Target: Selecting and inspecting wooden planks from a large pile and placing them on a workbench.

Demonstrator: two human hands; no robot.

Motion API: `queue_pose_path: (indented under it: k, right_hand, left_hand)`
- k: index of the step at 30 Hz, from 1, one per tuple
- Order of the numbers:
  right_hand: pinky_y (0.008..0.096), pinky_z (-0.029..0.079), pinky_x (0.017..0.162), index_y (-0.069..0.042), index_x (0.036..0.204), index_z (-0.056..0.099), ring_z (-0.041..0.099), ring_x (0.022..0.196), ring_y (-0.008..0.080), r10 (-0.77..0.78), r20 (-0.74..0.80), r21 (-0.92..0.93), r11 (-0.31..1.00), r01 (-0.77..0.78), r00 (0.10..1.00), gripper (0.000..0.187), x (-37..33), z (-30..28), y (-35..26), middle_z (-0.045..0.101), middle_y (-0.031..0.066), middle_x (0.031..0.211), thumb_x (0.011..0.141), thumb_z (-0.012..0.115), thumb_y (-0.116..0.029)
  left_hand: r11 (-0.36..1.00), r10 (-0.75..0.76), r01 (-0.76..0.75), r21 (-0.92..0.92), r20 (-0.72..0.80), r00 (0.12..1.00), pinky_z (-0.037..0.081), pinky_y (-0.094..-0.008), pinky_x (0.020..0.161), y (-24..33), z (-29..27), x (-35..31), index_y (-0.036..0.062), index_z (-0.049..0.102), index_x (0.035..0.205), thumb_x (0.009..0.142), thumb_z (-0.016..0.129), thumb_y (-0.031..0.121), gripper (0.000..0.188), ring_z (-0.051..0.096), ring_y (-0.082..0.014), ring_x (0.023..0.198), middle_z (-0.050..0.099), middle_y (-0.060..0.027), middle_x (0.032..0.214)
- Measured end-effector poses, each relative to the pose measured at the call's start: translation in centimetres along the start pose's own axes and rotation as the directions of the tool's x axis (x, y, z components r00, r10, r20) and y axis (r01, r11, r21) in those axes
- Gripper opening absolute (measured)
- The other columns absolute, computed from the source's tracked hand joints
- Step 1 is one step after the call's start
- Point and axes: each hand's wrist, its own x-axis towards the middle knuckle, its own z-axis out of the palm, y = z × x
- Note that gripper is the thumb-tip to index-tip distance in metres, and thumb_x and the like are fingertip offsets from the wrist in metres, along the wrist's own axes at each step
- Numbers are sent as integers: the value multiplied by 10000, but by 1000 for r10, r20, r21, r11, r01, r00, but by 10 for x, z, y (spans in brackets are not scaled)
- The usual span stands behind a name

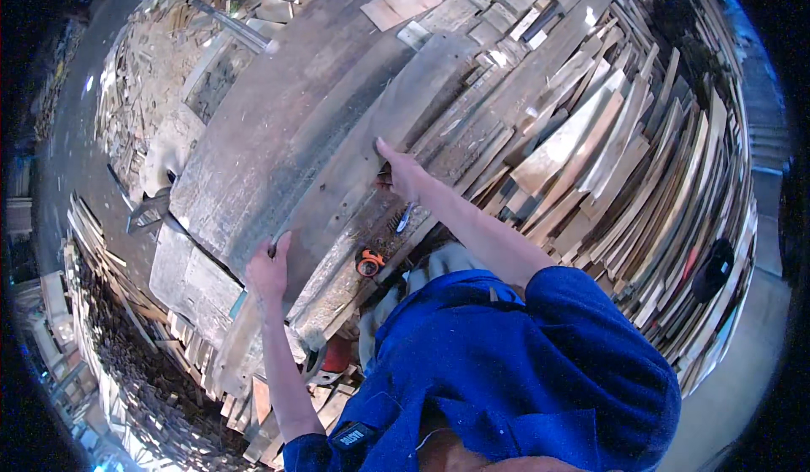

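A long, greyish-brown wooden board [337, 194] lies slantwise across the worktable, from the lower left toward the far right. My left hand [268, 271] grips its nearer left part, thumb on top. Farther along, my right hand [403, 175] holds the board's right edge, with its thumb on the upper face and the other fingers partly hidden below. Between my body and the board, an orange tape measure [369, 261] rests on the sawdust-strewn edge. Close to it lies a small brush-like tool with a blue handle [405, 217].
The worn worktable [245, 185] stretches beyond the board. A short light plank [401, 5] lies at its far end. Stacked wood strips [624, 185] crowd the right side, and offcuts [139, 109] heap at the left. A metal bar [232, 25] juts near the far left.
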Motion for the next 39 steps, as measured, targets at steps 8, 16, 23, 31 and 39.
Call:
queue_pose_path:
  k: [8, 16, 23, 31, 39]
  right_hand:
    - [361, 552, 682, -116, 1101, 645, 673, 758, 198, 89, 102, -43, 995, -85, 991, 537, -18, 4, 22, 685, 67, 882, 927, 585, -621]
    - [372, 583, 812, -99, 1241, 584, 695, 834, 248, 224, 142, 15, 973, -228, 964, 573, -32, 10, 65, 686, 123, 998, 924, 625, -575]
    - [372, 549, 805, -108, 1230, 574, 685, 897, 249, 159, 124, 13, 987, -162, 979, 584, -13, -7, 78, 668, 102, 1066, 922, 610, -603]
    - [367, 545, 816, -73, 1224, 626, 695, 897, 233, 166, 100, -626, 777, -68, 981, 559, -11, 9, 60, 697, 72, 972, 960, 577, -564]
    - [541, 384, 1075, -91, 1409, 500, 478, 1309, 397, -359, 637, -708, -622, 335, 682, 674, 14, 80, 36, 480, 222, 1443, 930, 574, -560]
  left_hand:
    - [999, 42, -41, -33, 40, 998, 491, -489, 694, -33, -6, -5, 15, 673, 884, 886, 647, 587, 573, 655, -426, 810, 679, -223, 822]
    - [993, 96, -100, -70, -62, 993, 447, -498, 629, -79, 11, -23, 0, 606, 750, 841, 725, 539, 560, 591, -412, 663, 627, -203, 703]
    - [998, 54, -55, -36, -19, 998, 495, -484, 655, -72, 25, -16, 21, 663, 805, 839, 709, 574, 556, 664, -407, 755, 678, -211, 776]
    - [985, 25, -1, -171, 138, 990, 510, -482, 730, -106, 74, 35, 36, 696, 845, 842, 612, 689, 658, 675, -409, 823, 689, -222, 820]
    - [977, -41, 105, -185, 319, 947, 511, -464, 909, -109, 115, 22, 158, 698, 1166, 831, 502, 802, 752, 654, -332, 1049, 698, -163, 1122]
